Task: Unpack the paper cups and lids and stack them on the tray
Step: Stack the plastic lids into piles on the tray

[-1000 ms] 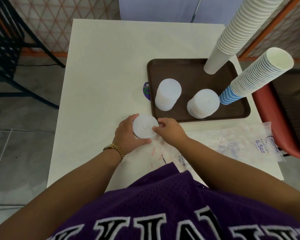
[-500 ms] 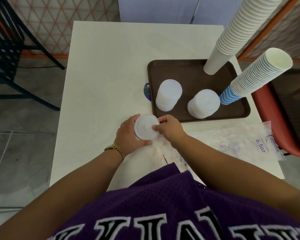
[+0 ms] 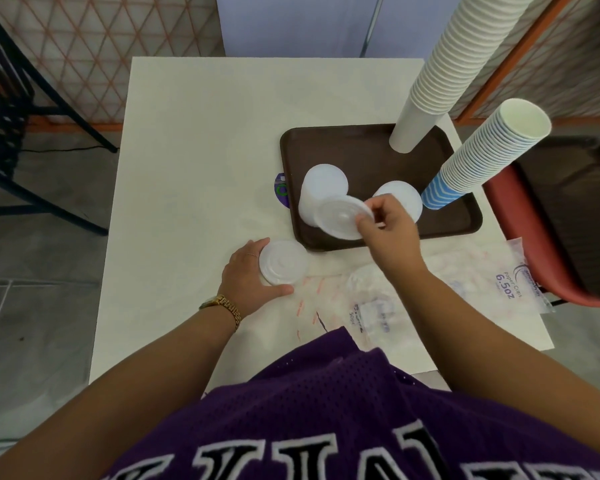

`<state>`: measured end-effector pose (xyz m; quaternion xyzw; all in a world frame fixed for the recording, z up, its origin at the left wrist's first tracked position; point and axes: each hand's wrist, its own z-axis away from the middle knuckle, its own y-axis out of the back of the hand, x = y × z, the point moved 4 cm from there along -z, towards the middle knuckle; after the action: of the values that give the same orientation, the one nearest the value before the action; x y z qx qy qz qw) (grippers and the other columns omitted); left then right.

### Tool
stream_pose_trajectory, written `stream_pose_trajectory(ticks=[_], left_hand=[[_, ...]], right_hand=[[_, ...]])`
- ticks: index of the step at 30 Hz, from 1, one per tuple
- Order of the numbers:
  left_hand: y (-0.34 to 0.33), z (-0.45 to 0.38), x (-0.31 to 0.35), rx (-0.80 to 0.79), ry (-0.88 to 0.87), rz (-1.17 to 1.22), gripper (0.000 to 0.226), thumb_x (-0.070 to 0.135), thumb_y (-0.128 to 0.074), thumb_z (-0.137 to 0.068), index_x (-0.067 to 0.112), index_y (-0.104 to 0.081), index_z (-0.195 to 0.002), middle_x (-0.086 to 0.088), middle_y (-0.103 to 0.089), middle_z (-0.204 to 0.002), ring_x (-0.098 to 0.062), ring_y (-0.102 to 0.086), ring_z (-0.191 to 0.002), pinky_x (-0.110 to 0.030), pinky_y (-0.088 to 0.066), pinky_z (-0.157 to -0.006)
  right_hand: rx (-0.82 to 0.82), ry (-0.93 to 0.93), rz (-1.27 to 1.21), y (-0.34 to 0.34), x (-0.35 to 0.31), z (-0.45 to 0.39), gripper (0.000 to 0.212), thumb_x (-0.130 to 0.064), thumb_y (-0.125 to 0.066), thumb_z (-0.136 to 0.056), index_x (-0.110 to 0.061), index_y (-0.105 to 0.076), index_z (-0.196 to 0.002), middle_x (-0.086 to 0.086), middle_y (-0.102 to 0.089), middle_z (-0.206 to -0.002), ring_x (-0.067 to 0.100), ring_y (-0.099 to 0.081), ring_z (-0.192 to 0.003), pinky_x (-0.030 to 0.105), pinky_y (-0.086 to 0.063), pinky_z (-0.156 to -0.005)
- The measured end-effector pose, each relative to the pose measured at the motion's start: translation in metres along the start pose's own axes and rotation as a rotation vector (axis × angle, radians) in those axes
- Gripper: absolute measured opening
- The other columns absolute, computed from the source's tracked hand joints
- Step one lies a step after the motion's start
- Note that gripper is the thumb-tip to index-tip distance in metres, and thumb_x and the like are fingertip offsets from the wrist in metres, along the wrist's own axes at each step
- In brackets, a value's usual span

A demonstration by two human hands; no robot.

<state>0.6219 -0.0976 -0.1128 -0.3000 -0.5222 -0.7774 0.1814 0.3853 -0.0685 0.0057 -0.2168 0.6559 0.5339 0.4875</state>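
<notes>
A thin, round, translucent plastic lid is pinched at its right edge by the right hand, tilted above the near edge of the smooth brown tray. The left hand curls around a short lid stack on the matte white table. Two ribbed paper cup columns stand at the tray's far right.

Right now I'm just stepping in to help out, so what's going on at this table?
A person is unpacking lids. Their right hand pinches a single lid above the brown tray, near two lid stacks already standing there. Their left hand holds a small pile of lids on the table. Two tall cup stacks, one white and one blue-patterned, stand on the tray. Emptied plastic bags lie on the table.
</notes>
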Motion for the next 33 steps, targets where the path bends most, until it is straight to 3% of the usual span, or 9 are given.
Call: stream_pose_trajectory(ticks=[3,5,9,13,18,20,24,28,33], left_hand=[[-0.001,-0.001,-0.001,0.005,0.011,-0.009,0.111,0.06,-0.086,-0.053,0.025,-0.034,-0.145,-0.002,-0.043,-0.146,-0.026,-0.038,-0.135,-0.05,-0.035,-0.11],[-0.001,-0.001,-0.001,0.0,0.016,-0.018,0.11,0.061,-0.085,-0.053,0.025,-0.035,-0.144,-0.001,-0.044,-0.145,-0.026,-0.039,-0.134,-0.05,-0.036,-0.11],[-0.002,-0.002,-0.003,0.0,0.022,-0.024,0.11,0.064,-0.085,-0.052,0.027,-0.035,-0.143,0.0,-0.046,-0.142,-0.025,-0.041,-0.131,-0.051,-0.039,-0.108],[-0.004,-0.002,-0.005,0.01,0.01,-0.016,0.111,0.066,-0.084,-0.049,0.027,-0.036,-0.141,0.0,-0.048,-0.14,-0.025,-0.043,-0.129,-0.051,-0.041,-0.106],[-0.004,-0.003,-0.001,0.037,-0.02,-0.017,0.108,0.058,-0.087,-0.053,0.022,-0.037,-0.142,-0.002,-0.048,-0.14,-0.025,-0.044,-0.129,-0.049,-0.04,-0.107],[-0.004,-0.002,0.002,0.049,-0.028,-0.016,0.106,0.054,-0.088,-0.055,0.02,-0.038,-0.142,-0.003,-0.049,-0.139,-0.025,-0.044,-0.128,-0.047,-0.039,-0.107],[-0.004,-0.002,-0.002,0.046,-0.018,-0.025,0.108,0.058,-0.087,-0.053,0.021,-0.038,-0.142,-0.003,-0.047,-0.141,-0.026,-0.043,-0.129,-0.049,-0.039,-0.108],[-0.005,-0.003,-0.002,0.036,0.0,-0.013,0.11,0.061,-0.086,-0.052,0.023,-0.037,-0.142,-0.003,-0.046,-0.142,-0.026,-0.042,-0.129,-0.052,-0.039,-0.107],[-0.004,-0.002,0.002,0.056,-0.026,-0.014,0.107,0.056,-0.088,-0.054,0.02,-0.038,-0.142,-0.003,-0.048,-0.141,-0.025,-0.043,-0.128,-0.046,-0.038,-0.108]], right_hand=[[0.181,0.188,0.103,0.028,-0.001,-0.01,0.012,-0.012,-0.06,-0.088,-0.023,-0.056,-0.091,-0.008,-0.058,-0.088,0.004,-0.053,-0.078,0.027,-0.049,-0.069],[0.253,0.341,0.282,0.043,0.001,-0.022,0.009,-0.011,-0.059,-0.087,-0.016,-0.06,-0.095,0.0,-0.059,-0.097,0.007,-0.052,-0.086,0.03,-0.048,-0.076],[0.278,0.463,0.67,0.059,0.021,-0.045,0.017,-0.007,-0.064,-0.083,-0.005,-0.066,-0.1,0.014,-0.063,-0.113,0.029,-0.056,-0.104,0.036,-0.045,-0.087],[0.065,0.406,0.87,0.059,0.05,-0.047,0.033,-0.025,-0.082,-0.075,-0.01,-0.068,-0.102,0.013,-0.06,-0.122,0.033,-0.053,-0.109,0.044,-0.044,-0.09],[-0.053,0.358,0.865,0.059,0.053,-0.046,0.05,-0.042,-0.084,-0.069,-0.017,-0.064,-0.108,0.009,-0.05,-0.136,0.033,-0.044,-0.122,0.049,-0.04,-0.098],[-0.118,0.286,0.841,0.057,0.044,-0.056,0.067,-0.045,-0.085,-0.066,-0.02,-0.056,-0.122,0.006,-0.039,-0.147,0.032,-0.035,-0.131,0.049,-0.035,-0.105],[-0.42,0.124,0.96,0.046,0.029,-0.082,0.111,-0.044,-0.089,-0.061,-0.035,-0.022,-0.149,0.002,-0.013,-0.16,0.032,-0.017,-0.144,0.055,-0.03,-0.111],[-0.577,0.063,1.048,0.035,0.021,-0.099,0.103,-0.034,-0.088,-0.066,-0.038,-0.025,-0.147,0.006,-0.024,-0.15,0.033,-0.024,-0.139,0.053,-0.037,-0.107],[-0.607,0.03,1.05,0.032,0.014,-0.109,0.094,-0.044,-0.084,-0.07,-0.04,-0.029,-0.146,0.008,-0.028,-0.147,0.035,-0.027,-0.137,0.054,-0.039,-0.105]])
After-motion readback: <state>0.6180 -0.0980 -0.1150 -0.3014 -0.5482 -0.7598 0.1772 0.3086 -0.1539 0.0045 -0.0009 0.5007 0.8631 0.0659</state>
